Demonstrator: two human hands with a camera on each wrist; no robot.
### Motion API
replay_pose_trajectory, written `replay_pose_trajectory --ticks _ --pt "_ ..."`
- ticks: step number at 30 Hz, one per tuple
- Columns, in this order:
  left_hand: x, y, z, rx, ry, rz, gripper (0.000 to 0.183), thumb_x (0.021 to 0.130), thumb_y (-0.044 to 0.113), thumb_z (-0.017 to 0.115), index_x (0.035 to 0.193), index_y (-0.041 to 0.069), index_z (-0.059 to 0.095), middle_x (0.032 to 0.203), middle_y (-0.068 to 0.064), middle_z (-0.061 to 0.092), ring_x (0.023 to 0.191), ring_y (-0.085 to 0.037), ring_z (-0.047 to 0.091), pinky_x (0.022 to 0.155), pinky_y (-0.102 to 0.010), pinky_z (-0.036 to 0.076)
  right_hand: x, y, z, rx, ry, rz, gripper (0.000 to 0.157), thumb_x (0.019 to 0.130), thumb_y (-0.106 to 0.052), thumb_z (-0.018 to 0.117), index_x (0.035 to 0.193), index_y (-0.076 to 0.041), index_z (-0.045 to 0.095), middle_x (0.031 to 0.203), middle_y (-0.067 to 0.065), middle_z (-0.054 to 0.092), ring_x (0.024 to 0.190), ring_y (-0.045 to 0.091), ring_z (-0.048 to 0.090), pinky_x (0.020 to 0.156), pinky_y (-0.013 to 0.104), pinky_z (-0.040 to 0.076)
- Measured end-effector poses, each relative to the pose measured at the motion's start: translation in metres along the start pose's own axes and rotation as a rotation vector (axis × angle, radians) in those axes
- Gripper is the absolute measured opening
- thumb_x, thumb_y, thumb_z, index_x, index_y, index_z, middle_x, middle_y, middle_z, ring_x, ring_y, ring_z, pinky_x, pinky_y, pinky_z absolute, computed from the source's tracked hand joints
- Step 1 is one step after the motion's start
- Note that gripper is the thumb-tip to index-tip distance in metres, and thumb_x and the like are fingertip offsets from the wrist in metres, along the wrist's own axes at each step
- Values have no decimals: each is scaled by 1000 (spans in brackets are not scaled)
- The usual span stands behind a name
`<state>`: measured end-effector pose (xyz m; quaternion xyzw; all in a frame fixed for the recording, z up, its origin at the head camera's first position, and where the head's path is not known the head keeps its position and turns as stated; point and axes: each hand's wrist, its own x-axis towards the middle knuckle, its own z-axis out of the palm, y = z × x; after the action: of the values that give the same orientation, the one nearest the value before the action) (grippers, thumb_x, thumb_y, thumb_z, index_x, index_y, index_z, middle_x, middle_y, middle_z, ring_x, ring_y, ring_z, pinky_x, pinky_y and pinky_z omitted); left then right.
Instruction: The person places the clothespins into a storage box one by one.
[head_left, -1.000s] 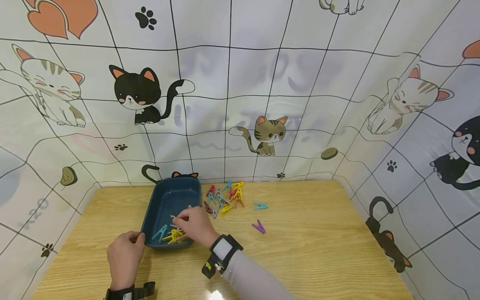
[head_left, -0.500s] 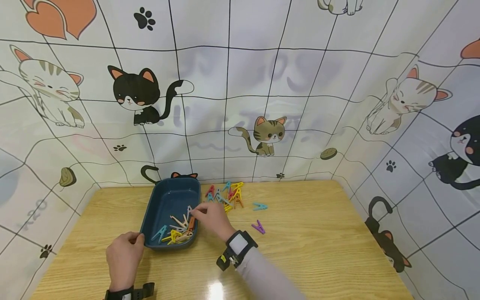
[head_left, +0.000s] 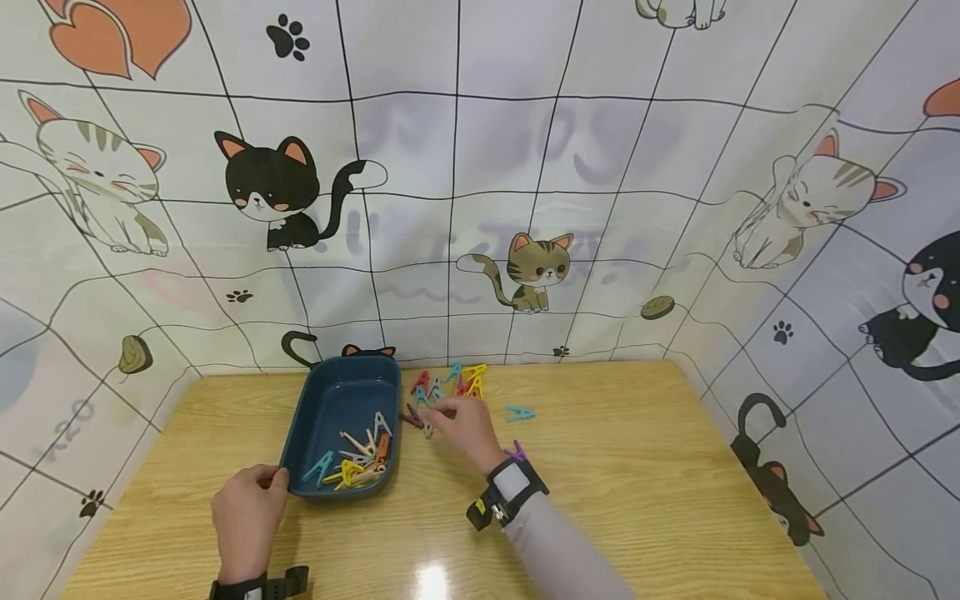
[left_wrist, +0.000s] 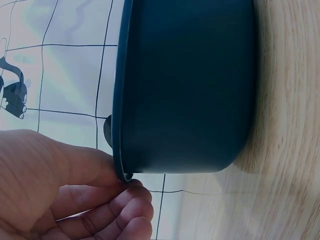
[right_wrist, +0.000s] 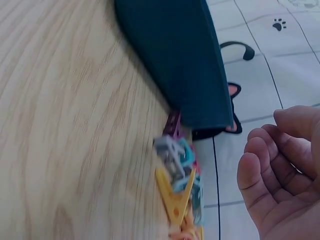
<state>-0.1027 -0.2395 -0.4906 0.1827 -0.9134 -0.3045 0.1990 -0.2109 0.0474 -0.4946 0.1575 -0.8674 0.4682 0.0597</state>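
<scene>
My left hand (head_left: 250,521) pinches the near left corner of the rim of a dark blue plastic bin (left_wrist: 185,90) between thumb and fingers. Inside the bin's near end lie several clothespins, among them a light blue clothespin (head_left: 320,468), a yellow one (head_left: 347,473) and a grey one (head_left: 382,423). My right hand (head_left: 467,429) hovers over the near side of a clothespin pile right of the bin, partly covering it. Its fingers are loosely bent with nothing between them in the right wrist view. Below them are a yellow clothespin (right_wrist: 176,200), a grey clothespin (right_wrist: 172,156) and a dark purple clothespin (right_wrist: 172,124).
A light blue clothespin (head_left: 520,412) lies apart, right of the pile. A purple clothespin (head_left: 517,451) lies nearer, partly behind my right wrist. The wooden table (head_left: 637,483) ends at a cat-printed curtain (head_left: 420,233) at the back and sides.
My right hand has moved right, out of the bin and over to the pile. It has let go of a grey clothespin, now lying in the bin. My left hand has stayed put.
</scene>
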Motion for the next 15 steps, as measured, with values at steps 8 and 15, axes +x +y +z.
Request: replay_pose_trajectory --ticks 8,15 --pt "0 1 -1 -6 3 9 16 88 1 69 87 -14 75 72 -23 71 59 -34 66 52 -38 43 -1 18 -18 -14 28 61 13 95 -15 73 92 -5 82 85 3 78 73 11 66 64 25 52" --pt "0 1 0 -10 4 15 16 88 1 70 87 -14 75 72 -24 71 60 -35 66 52 -39 44 -1 33 -37 -64 40 125 14 95 -13 73 91 -3 81 80 3 76 67 8 57 60 24 46"
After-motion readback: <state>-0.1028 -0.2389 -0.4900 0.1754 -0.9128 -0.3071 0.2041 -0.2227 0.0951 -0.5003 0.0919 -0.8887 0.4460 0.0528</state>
